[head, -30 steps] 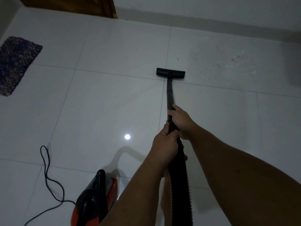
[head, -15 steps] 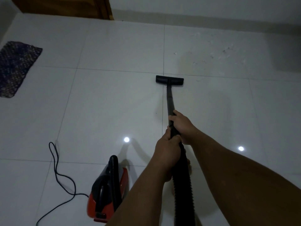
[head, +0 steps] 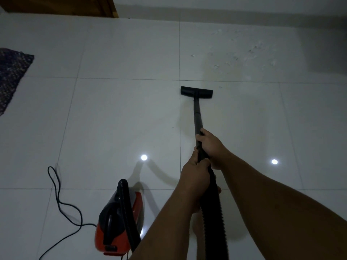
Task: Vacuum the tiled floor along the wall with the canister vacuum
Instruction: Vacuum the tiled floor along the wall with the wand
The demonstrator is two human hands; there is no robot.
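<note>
The tiled floor [head: 116, 113] runs open up to the wall [head: 234, 4] at twelve o'clock, with a wooden door frame [head: 105, 6] at eleven. Pale specks, probably dust [head: 249, 51], lie scattered at one o'clock, just short of the wall. A dark rug [head: 11, 76] lies at nine o'clock. The red vacuum [head: 120, 220] sits at seven, its cord [head: 62, 199] looping to its left. The floor head [head: 196, 92] rests flat on the tile, near a grout line. The right hand [head: 211, 145] grips the tube [head: 198, 117]; the left hand [head: 195, 175] grips just behind, where the ribbed hose [head: 214, 218] begins.
</note>
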